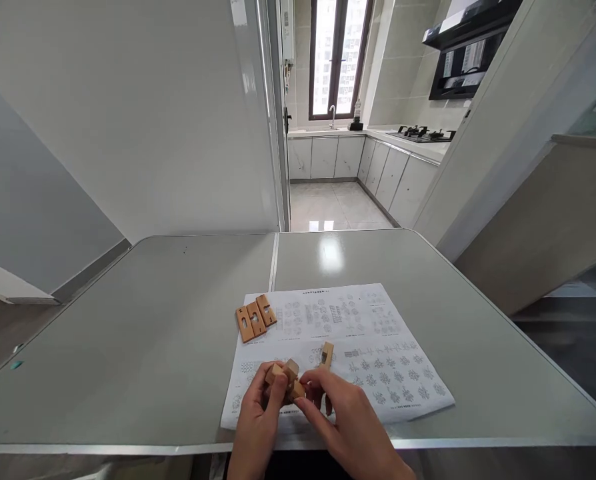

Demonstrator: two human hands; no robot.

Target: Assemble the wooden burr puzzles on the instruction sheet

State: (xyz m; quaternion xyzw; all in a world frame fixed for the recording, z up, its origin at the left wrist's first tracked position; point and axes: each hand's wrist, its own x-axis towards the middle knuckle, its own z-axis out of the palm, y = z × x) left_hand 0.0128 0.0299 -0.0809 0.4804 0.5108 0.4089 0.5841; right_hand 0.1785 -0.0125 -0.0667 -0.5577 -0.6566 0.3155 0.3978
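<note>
Between my two hands, over the near part of a printed instruction sheet, is a wooden burr puzzle (290,370) made of interlocked light-brown blocks. My left hand (263,407) wraps its fingers round the puzzle's left side, thumb in front. My right hand (335,407) pinches a block at the puzzle's right side between thumb and index finger. Just beyond the right hand, a loose notched wooden piece (327,354) lies on the instruction sheet (378,313). Fingers hide much of the puzzle's underside.
Three flat wooden plates with slots (256,319) lie side by side at the sheet's upper left corner. The sheet rests on a grey-green table (128,347) with a pale metal edge. Past the table, a doorway opens to a kitchen with white cabinets (324,157).
</note>
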